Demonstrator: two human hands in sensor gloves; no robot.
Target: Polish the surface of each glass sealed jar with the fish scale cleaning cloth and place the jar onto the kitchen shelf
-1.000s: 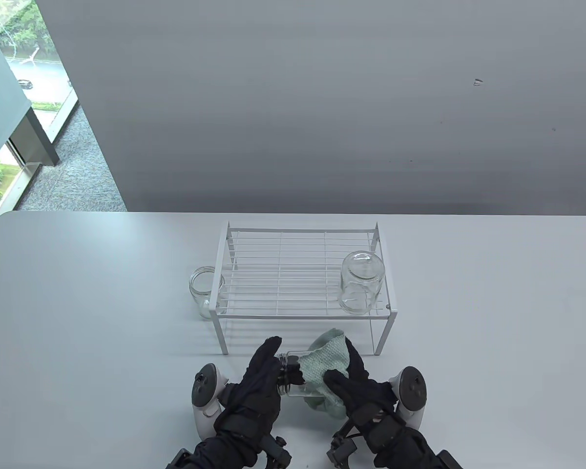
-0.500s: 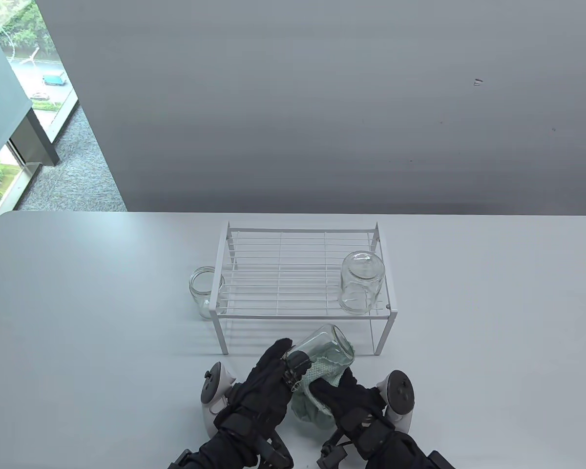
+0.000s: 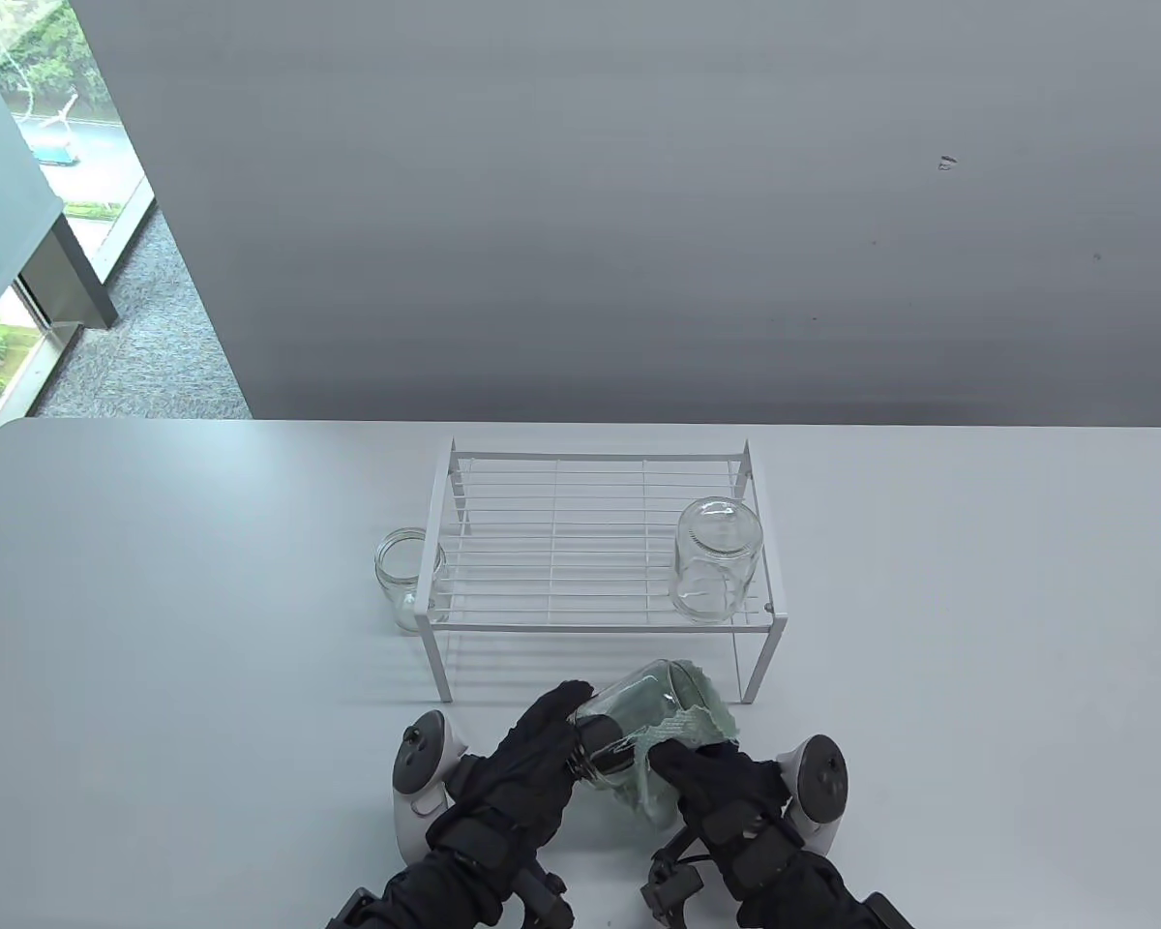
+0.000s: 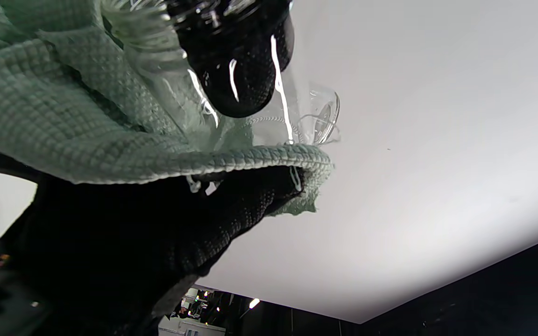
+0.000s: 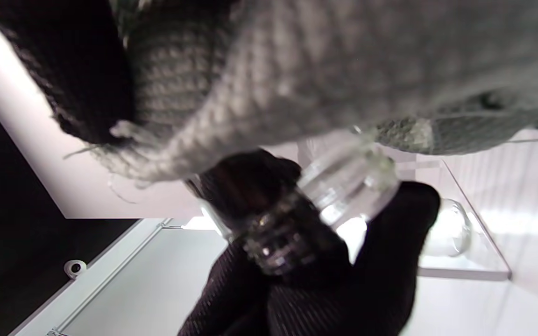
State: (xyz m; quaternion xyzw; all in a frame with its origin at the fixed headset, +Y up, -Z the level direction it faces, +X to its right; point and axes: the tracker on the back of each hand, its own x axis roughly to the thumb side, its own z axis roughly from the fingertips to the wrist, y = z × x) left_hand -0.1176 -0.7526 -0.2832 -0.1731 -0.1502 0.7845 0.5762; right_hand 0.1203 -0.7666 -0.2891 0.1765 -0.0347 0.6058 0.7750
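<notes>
In the table view my left hand (image 3: pixel 569 724) grips the threaded mouth of a clear glass jar (image 3: pixel 639 699) held tilted just in front of the shelf, base pointing far right. A pale green waffle-textured cloth (image 3: pixel 706 721) wraps the jar's underside and right side. My right hand (image 3: pixel 685 766) holds the cloth against the glass. The left wrist view shows the cloth (image 4: pixel 63 116) draped over the right glove, with the jar (image 4: pixel 306 116) above it. The right wrist view shows the jar mouth (image 5: pixel 287 233) in the left glove. The white wire shelf (image 3: pixel 600 627) stands mid-table.
One glass jar (image 3: pixel 718 571) stands upside down on the shelf's right front corner. Another jar (image 3: pixel 404 573) stands mouth up on the table against the shelf's left leg. The table's near edge lies just behind my wrists.
The cloth slid from over the jar's top to its underside and right side. The jar's base tilted up toward the shelf, and my right hand shifted left, then back right.
</notes>
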